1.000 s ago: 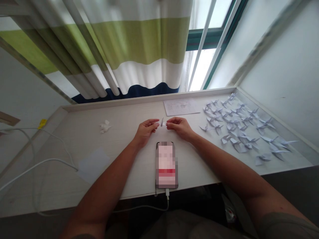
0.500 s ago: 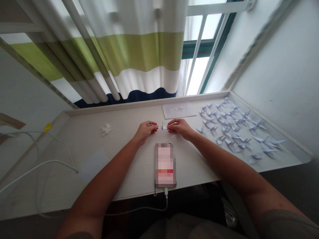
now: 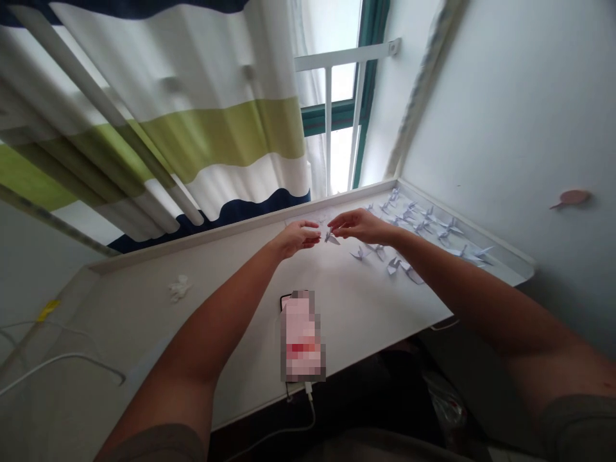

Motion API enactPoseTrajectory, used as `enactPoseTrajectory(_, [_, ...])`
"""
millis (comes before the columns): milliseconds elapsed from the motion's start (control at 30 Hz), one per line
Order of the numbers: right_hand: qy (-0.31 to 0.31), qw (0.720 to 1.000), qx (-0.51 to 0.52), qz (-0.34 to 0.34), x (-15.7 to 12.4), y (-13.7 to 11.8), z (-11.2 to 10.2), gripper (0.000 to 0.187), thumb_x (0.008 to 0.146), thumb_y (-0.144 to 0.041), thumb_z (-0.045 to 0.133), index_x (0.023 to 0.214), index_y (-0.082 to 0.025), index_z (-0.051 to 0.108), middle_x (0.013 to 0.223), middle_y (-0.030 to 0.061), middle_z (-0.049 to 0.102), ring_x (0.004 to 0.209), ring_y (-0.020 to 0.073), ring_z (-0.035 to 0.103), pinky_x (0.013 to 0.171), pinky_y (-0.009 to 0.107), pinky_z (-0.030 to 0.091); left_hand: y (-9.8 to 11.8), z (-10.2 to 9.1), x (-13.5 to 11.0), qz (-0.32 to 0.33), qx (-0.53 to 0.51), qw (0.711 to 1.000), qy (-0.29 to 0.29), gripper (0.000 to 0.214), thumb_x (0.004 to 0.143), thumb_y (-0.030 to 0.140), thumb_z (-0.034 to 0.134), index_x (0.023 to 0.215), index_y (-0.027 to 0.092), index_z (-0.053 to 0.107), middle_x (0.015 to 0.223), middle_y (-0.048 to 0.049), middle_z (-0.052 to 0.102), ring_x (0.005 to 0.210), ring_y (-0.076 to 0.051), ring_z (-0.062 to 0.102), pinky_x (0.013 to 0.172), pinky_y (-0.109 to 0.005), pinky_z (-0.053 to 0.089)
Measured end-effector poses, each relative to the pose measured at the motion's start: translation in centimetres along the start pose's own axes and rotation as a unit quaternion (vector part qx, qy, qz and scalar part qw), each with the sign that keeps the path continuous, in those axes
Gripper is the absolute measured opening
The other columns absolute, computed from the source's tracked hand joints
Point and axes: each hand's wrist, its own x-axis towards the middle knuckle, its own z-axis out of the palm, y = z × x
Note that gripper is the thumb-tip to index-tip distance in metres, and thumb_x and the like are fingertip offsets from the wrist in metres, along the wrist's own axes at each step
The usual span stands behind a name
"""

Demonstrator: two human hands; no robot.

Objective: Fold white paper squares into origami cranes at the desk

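Note:
A small white folded paper crane (image 3: 332, 239) is between my two hands above the desk. The fingertips of my right hand (image 3: 360, 226) close in a pinch on the top of the crane. Just to its left, my left hand (image 3: 297, 240) has its fingers stretched out and slightly apart, with a narrow gap to the crane. Beyond my right hand, several finished paper cranes (image 3: 423, 224) stand in a group on the right part of the desk. My right forearm hides some of them.
A phone (image 3: 302, 337) lies near the front edge of the desk (image 3: 250, 359), a white cable (image 3: 309, 401) plugged into it. Crumpled white tissue (image 3: 179, 289) lies on the left. A printed sheet (image 3: 308, 217) is partly behind my hands. Another cable (image 3: 91, 359) loops over the left side.
My view has turned to the right. Both hands have moved toward the crane group with the crane, which now shows its wings. My left fingers have spread.

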Motion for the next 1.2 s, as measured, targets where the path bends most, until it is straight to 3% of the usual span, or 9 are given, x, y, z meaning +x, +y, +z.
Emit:
enactPoseTrajectory(133, [-0.001,0.999,-0.047,-0.025,-0.6,-0.6,-3.0,0.016,0.085,-0.037,0.084,0.095,-0.025,0.089,0.092,0.0064,0.084,0.083,0.0201,0.076,0.078,0.039,0.063,1.1,2.1,2.1,-0.022,-0.006,0.998,-0.056,0.031,0.072,0.015,0.092,0.096,0.018,0.072,0.091,-0.0103,0.077,0.081,-0.020,0.072,0.080,-0.037,0.055])
enactPoseTrajectory(233, [0.009,0.997,-0.067,-0.046,-0.4,-0.5,-4.4,0.013,0.084,-0.035,0.083,0.091,-0.025,0.088,0.088,0.0048,0.084,0.079,0.0189,0.075,0.076,0.038,0.062,1.3,3.1,3.4,-0.007,0.013,0.997,-0.076,0.029,0.074,0.025,0.093,0.093,0.018,0.072,0.093,-0.0121,0.078,0.082,-0.021,0.072,0.077,-0.035,0.054])
enactPoseTrajectory(367, [0.039,0.992,-0.109,-0.049,0.6,1.3,-5.4,0.010,0.081,-0.033,0.083,0.086,-0.025,0.088,0.087,0.0048,0.083,0.081,0.0198,0.074,0.081,0.039,0.060,0.4,3.1,4.8,0.036,0.092,0.995,0.011,0.032,0.078,0.040,0.089,0.090,0.019,0.068,0.091,-0.0136,0.079,0.077,-0.021,0.071,0.072,-0.033,0.051])
enactPoseTrajectory(567, [0.116,0.981,-0.152,0.018,1.7,6.9,-5.4,0.005,0.076,-0.026,0.086,0.081,-0.024,0.088,0.100,0.0073,0.081,0.092,0.0229,0.071,0.096,0.045,0.055,-1.7,1.3,4.9,0.090,0.146,0.980,0.103,0.020,0.075,0.026,0.084,0.087,0.019,0.070,0.083,-0.0067,0.075,0.075,-0.019,0.063,0.070,-0.031,0.044])
enactPoseTrajectory(767, [0.129,0.971,-0.200,-0.020,1.8,10.6,-5.1,0.006,0.075,-0.022,0.088,0.081,-0.024,0.087,0.102,0.0081,0.079,0.099,0.0257,0.071,0.108,0.051,0.050,-3.7,-2.4,2.7,0.162,0.216,0.953,0.140,0.014,0.075,0.024,0.078,0.088,0.019,0.074,0.081,-0.0053,0.076,0.074,-0.021,0.063,0.077,-0.034,0.045])
enactPoseTrajectory(900, [0.124,0.960,-0.249,-0.014,2.0,10.7,-5.4,0.007,0.076,-0.020,0.088,0.081,-0.024,0.086,0.103,0.0074,0.077,0.103,0.0279,0.069,0.113,0.058,0.047,-4.8,-5.3,0.5,0.153,0.197,0.954,0.164,0.014,0.076,0.025,0.076,0.088,0.018,0.073,0.084,-0.0069,0.076,0.079,-0.022,0.068,0.082,-0.036,0.047])
enactPoseTrajectory(1000, [0.161,0.946,-0.281,-0.013,2.2,9.6,-5.3,0.014,0.076,-0.016,0.086,0.088,-0.022,0.086,0.109,0.0118,0.075,0.117,0.0352,0.063,0.114,0.060,0.046,-5.5,-7.0,-1.5,0.153,0.200,0.950,0.186,0.013,0.075,0.025,0.078,0.086,0.019,0.073,0.085,-0.0076,0.076,0.083,-0.022,0.068,0.088,-0.037,0.049])
enactPoseTrajectory(1100, [0.196,0.940,-0.272,-0.064,1.9,7.5,-3.5,0.021,0.079,-0.015,0.080,0.098,-0.021,0.085,0.116,0.0132,0.075,0.123,0.0374,0.060,0.112,0.059,0.047,-6.5,-7.9,-4.0,0.169,0.245,0.932,0.207,0.013,0.077,0.025,0.078,0.088,0.019,0.075,0.089,-0.0090,0.077,0.089,-0.024,0.069,0.088,-0.037,0.049])
enactPoseTrajectory(1200, [0.203,0.945,-0.220,-0.130,0.6,5.4,1.0,0.023,0.090,-0.019,0.070,0.110,-0.022,0.080,0.116,0.0119,0.076,0.117,0.0348,0.065,0.111,0.057,0.049,-7.9,-7.9,-7.1,0.205,0.273,0.909,0.237,0.014,0.086,0.031,0.070,0.095,0.021,0.076,0.099,-0.0094,0.078,0.090,-0.025,0.069,0.089,-0.038,0.051])
